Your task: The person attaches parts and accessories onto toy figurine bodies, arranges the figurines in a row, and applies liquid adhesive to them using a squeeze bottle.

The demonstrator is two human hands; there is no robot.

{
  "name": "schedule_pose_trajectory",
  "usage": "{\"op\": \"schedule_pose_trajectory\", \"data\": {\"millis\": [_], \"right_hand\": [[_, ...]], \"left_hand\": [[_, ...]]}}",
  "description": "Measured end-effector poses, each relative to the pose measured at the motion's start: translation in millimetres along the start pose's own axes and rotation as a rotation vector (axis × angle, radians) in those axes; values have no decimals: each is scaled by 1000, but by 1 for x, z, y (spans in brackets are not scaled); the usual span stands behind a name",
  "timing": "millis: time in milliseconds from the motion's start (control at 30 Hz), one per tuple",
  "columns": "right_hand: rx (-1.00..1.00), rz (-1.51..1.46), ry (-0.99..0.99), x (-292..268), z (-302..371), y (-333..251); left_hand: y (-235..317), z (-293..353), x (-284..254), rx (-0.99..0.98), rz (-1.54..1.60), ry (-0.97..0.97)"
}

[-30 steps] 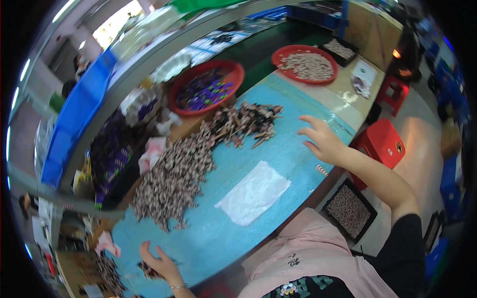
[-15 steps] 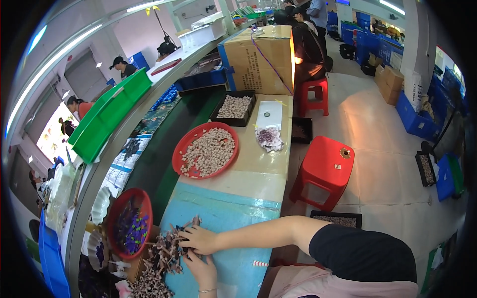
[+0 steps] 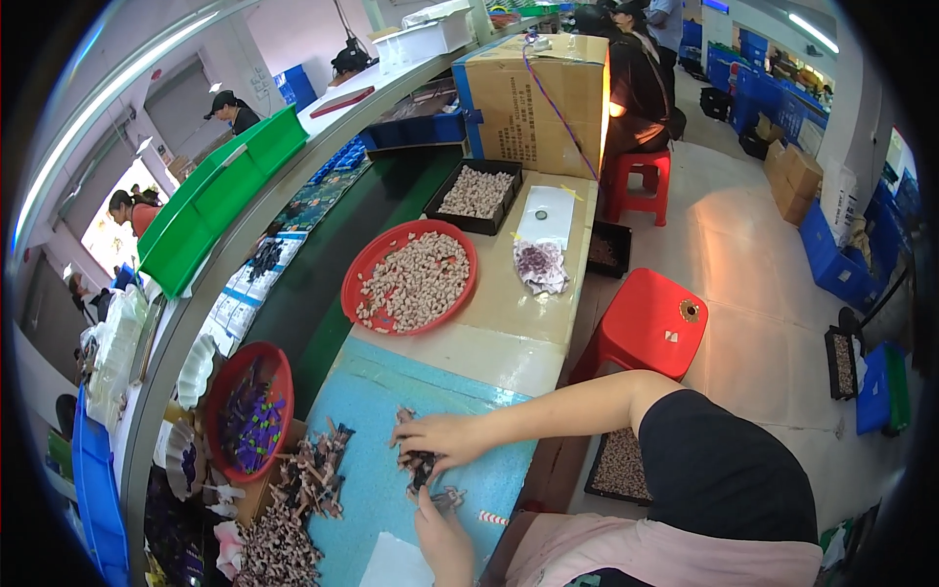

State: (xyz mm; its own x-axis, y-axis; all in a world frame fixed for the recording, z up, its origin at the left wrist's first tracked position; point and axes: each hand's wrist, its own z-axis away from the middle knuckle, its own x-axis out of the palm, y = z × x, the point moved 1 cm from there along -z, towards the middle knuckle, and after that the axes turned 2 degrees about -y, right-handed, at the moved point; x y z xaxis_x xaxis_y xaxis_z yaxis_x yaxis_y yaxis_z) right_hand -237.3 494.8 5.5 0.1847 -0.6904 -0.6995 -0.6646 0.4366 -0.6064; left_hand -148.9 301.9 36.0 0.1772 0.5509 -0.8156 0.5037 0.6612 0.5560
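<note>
My right hand (image 3: 448,440) reaches across the blue work mat (image 3: 370,389), its fingers curled over a small clump of brown and black figure-like plastic pieces (image 3: 419,472). Just below it, my left hand (image 3: 442,536) has its fingertips closed against the same clump. A greyish piece (image 3: 450,499) shows beside those fingers. What each finger grips is partly hidden. Left of the hands lies a loose heap of similar brown pieces (image 3: 315,470), spilling down into a larger pile (image 3: 279,548) at the mat's edge.
A red bowl (image 3: 286,411) of purple and green pieces stands to the left. Farther off are a red tray (image 3: 472,284) and a black tray (image 3: 430,210) of pale pieces. A cardboard box (image 3: 528,98) stands at the back, a red stool (image 3: 650,323) to the right.
Both hands have moved right, away from the heap, with a small clump of pieces now between them on the mat. The view has shifted slightly.
</note>
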Motion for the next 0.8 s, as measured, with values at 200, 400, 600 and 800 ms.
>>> {"op": "schedule_pose_trajectory", "data": {"millis": [200, 400, 600, 800], "right_hand": [[182, 358, 305, 19, 20, -24], [617, 298, 442, 56, 37, -38], [525, 10, 416, 46, 47, -31], [433, 83, 119, 8, 71, -48]], "left_hand": [[-4, 49, -12, -42, -125, -24], [-6, 72, -17, -53, -207, -94], [-14, 85, -10, 21, -208, -48], [-23, 89, -9, -75, -18, 17]]}}
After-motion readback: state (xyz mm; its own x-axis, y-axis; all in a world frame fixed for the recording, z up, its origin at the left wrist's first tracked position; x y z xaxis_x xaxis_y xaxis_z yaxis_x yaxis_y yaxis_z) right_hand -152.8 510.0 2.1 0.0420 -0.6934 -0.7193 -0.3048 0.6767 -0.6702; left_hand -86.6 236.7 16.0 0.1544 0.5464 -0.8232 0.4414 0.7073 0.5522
